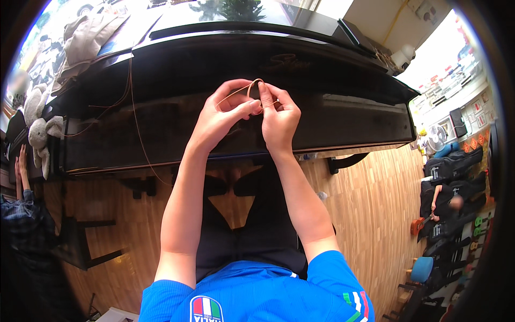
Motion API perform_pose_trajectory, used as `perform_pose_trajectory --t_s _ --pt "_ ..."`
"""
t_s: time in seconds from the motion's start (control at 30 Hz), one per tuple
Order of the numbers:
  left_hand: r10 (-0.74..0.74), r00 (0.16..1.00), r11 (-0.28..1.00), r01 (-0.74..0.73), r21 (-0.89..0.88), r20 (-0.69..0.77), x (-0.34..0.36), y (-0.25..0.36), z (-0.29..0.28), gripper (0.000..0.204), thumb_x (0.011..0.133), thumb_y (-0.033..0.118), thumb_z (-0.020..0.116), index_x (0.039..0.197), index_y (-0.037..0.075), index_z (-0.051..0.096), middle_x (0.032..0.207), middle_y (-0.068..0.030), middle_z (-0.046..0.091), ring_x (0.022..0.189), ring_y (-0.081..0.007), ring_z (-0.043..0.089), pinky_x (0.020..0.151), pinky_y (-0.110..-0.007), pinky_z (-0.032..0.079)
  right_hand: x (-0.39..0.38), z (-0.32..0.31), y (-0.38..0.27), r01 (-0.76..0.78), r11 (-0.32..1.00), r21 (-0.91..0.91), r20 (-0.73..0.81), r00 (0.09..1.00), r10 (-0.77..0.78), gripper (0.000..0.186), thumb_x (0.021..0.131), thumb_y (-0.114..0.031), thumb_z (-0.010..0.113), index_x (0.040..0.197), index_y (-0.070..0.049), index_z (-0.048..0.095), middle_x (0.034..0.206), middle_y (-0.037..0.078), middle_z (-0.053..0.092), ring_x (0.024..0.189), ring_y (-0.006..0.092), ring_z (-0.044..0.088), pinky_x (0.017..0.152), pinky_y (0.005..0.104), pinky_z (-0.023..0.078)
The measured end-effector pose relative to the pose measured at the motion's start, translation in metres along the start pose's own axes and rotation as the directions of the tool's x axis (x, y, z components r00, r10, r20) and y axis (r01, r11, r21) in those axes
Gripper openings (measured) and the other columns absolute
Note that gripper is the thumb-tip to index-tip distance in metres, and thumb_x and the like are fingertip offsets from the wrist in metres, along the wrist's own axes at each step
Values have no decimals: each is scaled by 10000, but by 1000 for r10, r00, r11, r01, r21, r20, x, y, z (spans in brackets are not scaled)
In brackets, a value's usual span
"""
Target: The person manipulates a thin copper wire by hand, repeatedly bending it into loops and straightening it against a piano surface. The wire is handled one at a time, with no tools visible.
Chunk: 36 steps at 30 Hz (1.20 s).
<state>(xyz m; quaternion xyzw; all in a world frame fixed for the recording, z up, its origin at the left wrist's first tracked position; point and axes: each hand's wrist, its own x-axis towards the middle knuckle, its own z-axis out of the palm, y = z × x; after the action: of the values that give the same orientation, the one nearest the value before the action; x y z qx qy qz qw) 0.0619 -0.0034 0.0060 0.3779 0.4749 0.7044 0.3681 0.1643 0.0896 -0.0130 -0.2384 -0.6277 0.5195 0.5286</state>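
Above the front of a closed black piano [332,121], my two hands meet with bent fingers. A thin tan cord [250,89] is pinched between them, curving up into a small loop at the fingertips. My left hand [224,111] grips it between thumb and fingers, with one strand running across the palm side. My right hand [280,119] holds the other side of the loop, thumb and index finger pressed together. Fingers hide where the strands cross. More thin cord [132,102] hangs over the piano's left part and trails down past its front edge.
Grey plush toys [40,131] sit at the piano's left end, below a draped beige cloth [88,40]. Another person's hands [21,166] rest at the far left, near a dark chair [80,241]. Black instrument bags [453,166] and a seated person with a small guitar [418,225] are at right.
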Motion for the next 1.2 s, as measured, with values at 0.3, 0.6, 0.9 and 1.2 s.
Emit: perform_pose_trajectory --t_s 0.3,0.6,0.9,1.2 --pt "42 999 991 -38 -126 26 2 -4 -2 645 852 35 769 1377 -51 405 923 -85 688 913 -183 706 865 -314 566 -9 0 2 123 992 -10 -89 988 -123 168 969 -134 674 1029 12 733 908 47 618 678 79 601 560 228 572" --pt "8 1000 999 -8 -45 1 4 -7 -6 830 787 -16 796 1477 16 336 1211 -153 553 963 -193 675 901 -359 574 -10 1 4 158 987 -29 -121 980 -161 145 961 -112 683 1024 8 734 920 48 626 653 78 613 552 210 523" --pt "13 994 999 -10 -36 105 3 -3 -5 1033 743 -74 785 1582 66 198 1359 -216 500 1077 -215 631 868 -330 581 -7 -2 2 57 990 129 -180 983 -33 192 981 -143 663 1060 27 706 867 47 657 611 82 622 532 208 496" --pt "-108 878 993 71 96 466 2 3 -11 1051 713 -86 805 1584 67 237 1245 -160 580 865 -142 660 806 -286 573 2 -14 0 -85 900 427 -214 958 192 220 980 -188 675 1048 20 702 718 6 601 542 61 531 498 218 452"
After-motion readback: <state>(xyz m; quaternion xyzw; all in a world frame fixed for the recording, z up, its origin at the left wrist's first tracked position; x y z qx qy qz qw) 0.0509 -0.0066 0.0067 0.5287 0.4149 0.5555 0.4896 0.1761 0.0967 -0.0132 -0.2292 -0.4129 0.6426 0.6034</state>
